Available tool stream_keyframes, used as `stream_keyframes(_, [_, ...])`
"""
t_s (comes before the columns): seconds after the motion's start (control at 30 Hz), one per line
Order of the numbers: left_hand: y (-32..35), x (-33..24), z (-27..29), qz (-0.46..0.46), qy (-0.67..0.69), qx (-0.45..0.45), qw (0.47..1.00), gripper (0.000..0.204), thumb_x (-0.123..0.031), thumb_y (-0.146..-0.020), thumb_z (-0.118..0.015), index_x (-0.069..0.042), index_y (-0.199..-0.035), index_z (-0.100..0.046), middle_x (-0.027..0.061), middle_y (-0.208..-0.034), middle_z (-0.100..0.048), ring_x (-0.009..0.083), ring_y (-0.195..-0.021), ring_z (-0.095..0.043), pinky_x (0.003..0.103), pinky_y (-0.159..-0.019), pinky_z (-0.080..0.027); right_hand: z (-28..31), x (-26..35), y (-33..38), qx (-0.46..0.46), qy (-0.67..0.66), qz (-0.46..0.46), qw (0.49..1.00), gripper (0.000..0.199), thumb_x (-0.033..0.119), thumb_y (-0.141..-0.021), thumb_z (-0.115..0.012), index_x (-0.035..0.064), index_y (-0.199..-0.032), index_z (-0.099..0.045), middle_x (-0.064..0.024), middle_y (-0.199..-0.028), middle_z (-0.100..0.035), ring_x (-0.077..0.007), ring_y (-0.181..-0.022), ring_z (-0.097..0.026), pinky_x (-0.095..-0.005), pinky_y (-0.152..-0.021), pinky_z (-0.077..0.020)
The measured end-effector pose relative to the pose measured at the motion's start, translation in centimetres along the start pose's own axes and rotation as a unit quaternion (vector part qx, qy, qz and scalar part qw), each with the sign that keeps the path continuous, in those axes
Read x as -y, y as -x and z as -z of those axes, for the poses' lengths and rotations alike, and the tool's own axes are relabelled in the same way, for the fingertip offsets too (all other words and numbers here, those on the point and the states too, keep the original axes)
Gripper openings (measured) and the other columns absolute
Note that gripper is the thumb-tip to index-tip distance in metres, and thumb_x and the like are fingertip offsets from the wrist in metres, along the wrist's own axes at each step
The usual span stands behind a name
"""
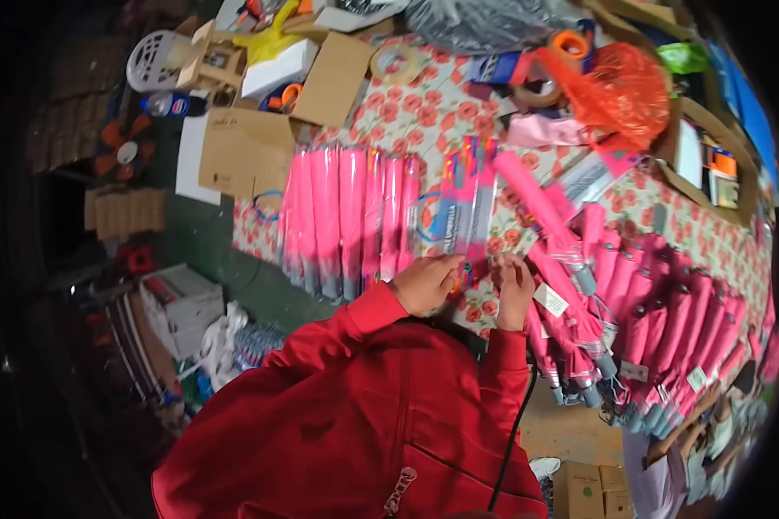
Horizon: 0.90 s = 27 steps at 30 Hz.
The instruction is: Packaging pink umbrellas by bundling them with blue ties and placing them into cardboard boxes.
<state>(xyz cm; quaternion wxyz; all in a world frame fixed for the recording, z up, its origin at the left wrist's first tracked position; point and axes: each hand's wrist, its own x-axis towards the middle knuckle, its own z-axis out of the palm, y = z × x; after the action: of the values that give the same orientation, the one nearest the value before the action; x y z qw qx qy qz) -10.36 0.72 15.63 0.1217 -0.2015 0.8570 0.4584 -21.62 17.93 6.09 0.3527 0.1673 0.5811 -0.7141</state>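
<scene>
Flat clear-sleeved pink packet (467, 199) on floral-cloth bench (424, 112), left hand (426, 284) and right hand (516, 278) pinching its near end, packet extending away from both

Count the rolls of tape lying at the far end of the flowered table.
3. A pale roll of tape lies beside the open cardboard box; a brown roll sits near the orange net bag; an orange roll lies behind it. Clutter may hide more.

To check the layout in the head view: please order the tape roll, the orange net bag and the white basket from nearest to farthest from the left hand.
From the left hand:
1. Tape roll, straight ahead on the floral table.
2. Orange net bag, far right.
3. White basket, far left corner.
</scene>
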Motion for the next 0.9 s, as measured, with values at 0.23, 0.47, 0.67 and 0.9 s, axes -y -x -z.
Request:
stream_keyframes(0.23, [2.8,2.0,0.7,0.078,-0.01,0.001,0.997,0.033,-0.004,-0.091,-0.054,0.001,-0.123,-0.058,0.0173,-0.092,-0.07,0.0341,-0.073,-0.065,0.04,-0.064,-0.05,-7.6,-2.1,-1.4,0.09,-0.044,-0.062,0.993,0.032,0.011,-0.092,-0.059,-0.0032,-0.121,-0.059,-0.0125,-0.111,-0.066,-0.0195,-0.096,-0.065,-0.0258,-0.082,-0.0515])
stream_keyframes(0.47, [4.3,4.0,1.6,0.069,0.033,-0.092,0.993,0.033,-0.002,-0.091,-0.053,0.003,-0.123,-0.057,0.0159,-0.094,-0.07,0.0341,-0.082,-0.067,0.038,-0.071,-0.052,-16.0,-5.4,-2.1,0.076,-0.168,-0.204,0.961,0.025,0.007,-0.092,-0.058,0.0001,-0.116,-0.062,-0.0098,-0.095,-0.066,-0.0187,-0.084,-0.066,-0.0269,-0.073,-0.0529])
stream_keyframes(0.67, [4.8,5.9,2.8,0.082,0.071,-0.096,0.989,0.032,-0.003,-0.09,-0.054,0.003,-0.122,-0.058,0.0174,-0.1,-0.069,0.0359,-0.084,-0.066,0.038,-0.076,-0.053,-15.2,-11.5,-6.2,0.048,-0.128,-0.115,0.984,0.023,0.014,-0.093,-0.062,-0.0009,-0.11,-0.061,-0.014,-0.095,-0.067,-0.027,-0.084,-0.068,-0.0328,-0.07,-0.0559])
stream_keyframes(0.9, [1.6,10.0,5.1,-0.078,-0.134,-0.009,0.988,0.032,-0.01,-0.086,-0.059,0.002,-0.115,-0.062,0.0181,-0.109,-0.066,0.0364,-0.109,-0.058,0.044,-0.101,-0.042,-16.6,-6.2,-0.5,0.057,0.43,0.062,0.899,0.013,0.011,-0.09,-0.061,0.0038,-0.1,-0.058,-0.0144,-0.091,-0.067,-0.0273,-0.067,-0.065,-0.0384,-0.058,-0.0535])
